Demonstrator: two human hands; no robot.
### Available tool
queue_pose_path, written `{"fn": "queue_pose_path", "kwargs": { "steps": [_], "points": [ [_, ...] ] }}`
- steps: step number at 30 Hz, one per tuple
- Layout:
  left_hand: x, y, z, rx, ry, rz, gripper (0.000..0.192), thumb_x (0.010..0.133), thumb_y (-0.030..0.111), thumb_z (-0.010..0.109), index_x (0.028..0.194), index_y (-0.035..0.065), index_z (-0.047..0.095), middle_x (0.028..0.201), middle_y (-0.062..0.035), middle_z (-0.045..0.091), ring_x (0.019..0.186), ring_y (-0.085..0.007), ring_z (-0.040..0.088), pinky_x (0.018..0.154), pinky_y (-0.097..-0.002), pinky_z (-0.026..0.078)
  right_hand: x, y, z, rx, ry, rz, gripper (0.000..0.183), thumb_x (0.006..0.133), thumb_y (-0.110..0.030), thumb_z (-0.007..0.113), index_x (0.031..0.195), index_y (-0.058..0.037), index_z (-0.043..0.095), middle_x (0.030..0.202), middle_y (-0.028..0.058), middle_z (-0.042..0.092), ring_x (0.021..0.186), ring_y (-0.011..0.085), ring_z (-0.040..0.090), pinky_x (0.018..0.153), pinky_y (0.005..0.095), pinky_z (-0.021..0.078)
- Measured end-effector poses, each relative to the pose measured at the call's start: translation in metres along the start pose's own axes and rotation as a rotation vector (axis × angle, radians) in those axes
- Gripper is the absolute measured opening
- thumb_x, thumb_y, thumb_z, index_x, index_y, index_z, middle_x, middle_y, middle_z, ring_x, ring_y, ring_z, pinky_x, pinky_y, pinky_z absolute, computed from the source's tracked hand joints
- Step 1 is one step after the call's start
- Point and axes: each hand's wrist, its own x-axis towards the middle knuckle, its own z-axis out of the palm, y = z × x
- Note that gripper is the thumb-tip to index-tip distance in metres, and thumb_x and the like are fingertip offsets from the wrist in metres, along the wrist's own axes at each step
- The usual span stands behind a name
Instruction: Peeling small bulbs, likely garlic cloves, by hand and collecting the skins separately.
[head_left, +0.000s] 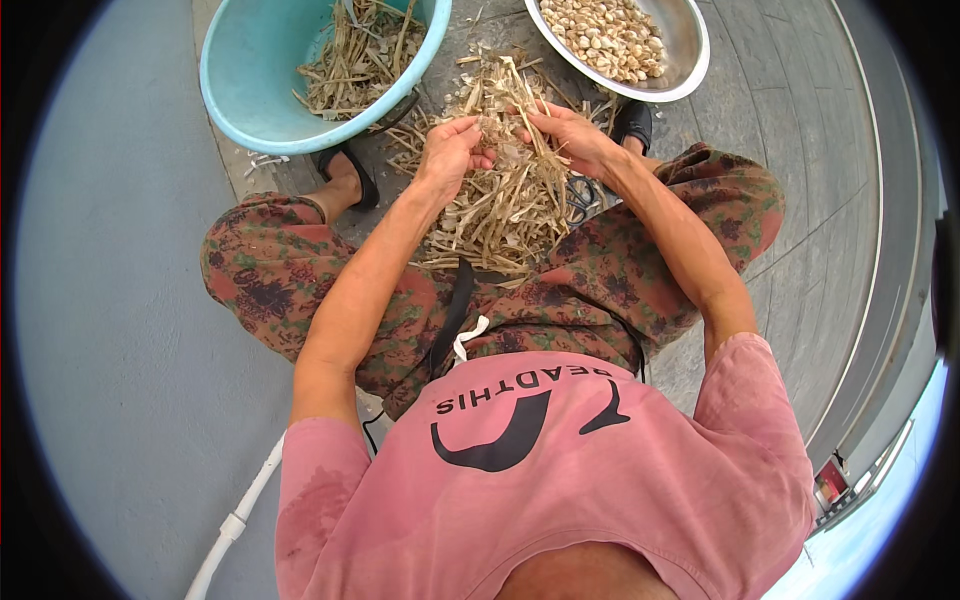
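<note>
My left hand (452, 154) is over the heap of dry garlic stalks (499, 217), its thumb and fingers bent around papery husk (496, 133). Beside it on the right, my right hand (574, 135) grips a dry stalk (529, 109) that runs up and away over the heap. Whether a bulb is hidden between the fingers, I cannot tell. Dark-handled scissors (580, 196) lie at the heap's right edge, below my right hand. Garlic cloves (604, 41) fill part of a metal basin (686, 60) at the top right.
A turquoise plastic tub (251, 82) with more dry stalks (360, 64) stands at the upper left. My feet in black shoes (356, 176) flank the heap on the grey tiled floor (780, 150). At the left rises a grey wall (112, 262) with a white pipe (240, 517).
</note>
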Motion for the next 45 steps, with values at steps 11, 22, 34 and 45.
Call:
{"fn": "queue_pose_path", "kwargs": {
  "steps": [11, 22, 34, 45],
  "points": [
    [-0.001, 0.011, 0.001, 0.363, 0.394, -0.052, 0.051, 0.079, 0.005, 0.045, 0.126, -0.0016, 0.025, 0.126, -0.0211, 0.033, 0.115, -0.0298, 0.034, 0.095, -0.036, 0.028, 0.001, 0.017, -0.017, -0.327, 0.106, 0.271, 0.065, 0.087, -0.035, 0.042, 0.132, -0.0034, 0.008, 0.135, 0.0184, 0.013, 0.123, 0.032, 0.02, 0.097, 0.0439, 0.0283],
    [-0.024, 0.021, 0.031, 0.457, 0.224, -0.027, 0.048, 0.076, 0.01, 0.052, 0.12, 0.0006, 0.034, 0.118, -0.0183, 0.04, 0.107, -0.0261, 0.042, 0.085, -0.0367, 0.038, 0.027, -0.059, 0.036, -0.598, 0.337, -0.669, 0.025, 0.085, -0.017, 0.048, 0.105, -0.0022, 0.048, 0.094, 0.0044, 0.055, 0.083, 0.0102, 0.052, 0.075, 0.0237, 0.0428],
    [-0.059, 0.016, 0.052, 0.438, -0.117, 0.243, 0.026, 0.072, 0.012, 0.052, 0.094, -0.0023, 0.051, 0.09, -0.018, 0.056, 0.078, -0.026, 0.055, 0.069, -0.0345, 0.044, 0.256, -0.063, 0.118, -2.005, -0.5, -0.166, 0.02, 0.074, -0.01, 0.051, 0.091, -0.0035, 0.06, 0.082, 0.0133, 0.061, 0.079, 0.0294, 0.058, 0.068, 0.0361, 0.0461],
    [-0.075, 0.003, 0.061, 0.2, 0.113, 0.778, 0.024, 0.071, 0.016, 0.056, 0.087, -0.0016, 0.053, 0.08, -0.0198, 0.057, 0.076, -0.0366, 0.054, 0.066, -0.0376, 0.043, 0.302, -0.006, 0.122, -1.728, 0.081, 0.246, 0.023, 0.074, -0.016, 0.052, 0.079, 0.0042, 0.061, 0.077, 0.0189, 0.061, 0.075, 0.0283, 0.06, 0.067, 0.0367, 0.0479]
  ]
}}
